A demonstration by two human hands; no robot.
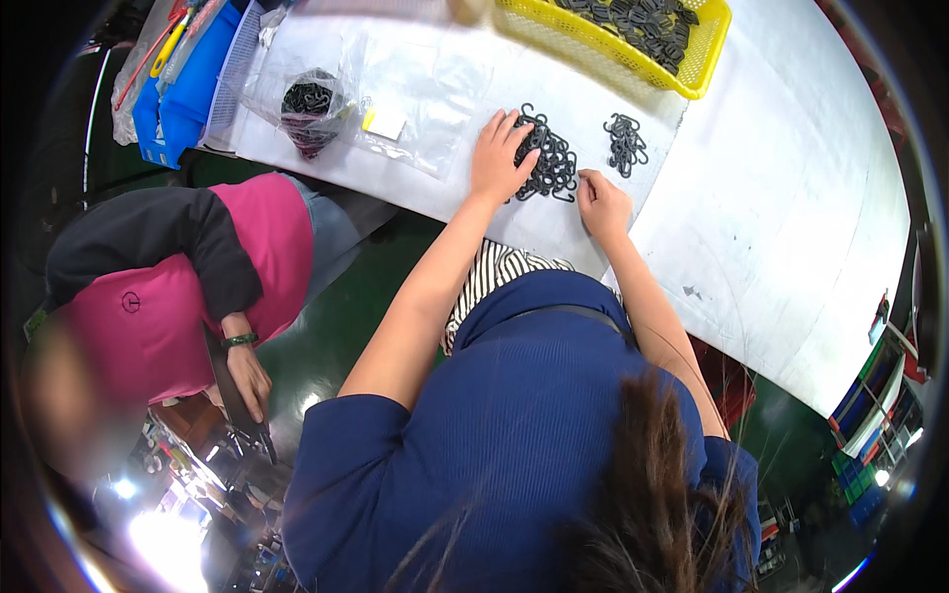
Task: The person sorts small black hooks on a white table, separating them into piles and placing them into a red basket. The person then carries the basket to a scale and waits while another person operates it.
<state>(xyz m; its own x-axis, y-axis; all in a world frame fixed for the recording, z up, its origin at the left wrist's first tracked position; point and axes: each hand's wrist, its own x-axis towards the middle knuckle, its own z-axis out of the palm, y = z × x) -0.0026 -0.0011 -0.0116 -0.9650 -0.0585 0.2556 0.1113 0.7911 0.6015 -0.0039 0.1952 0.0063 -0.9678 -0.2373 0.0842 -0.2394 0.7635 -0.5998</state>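
Sorting step, likely: left hand lies flat, open, on the larger heap of small black plastic hooks; right hand, just beside that heap, pinches closed on one hook; next calls for separating single pieces

I see matt black plastic hooks on a smooth white matt table; at one o'clock a yellow plastic mesh basket, at eleven glossy clear plastic bags.

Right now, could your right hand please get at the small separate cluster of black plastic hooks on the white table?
Probably yes: the right hand rests just below the small cluster of black hooks, with only bare white table between them.
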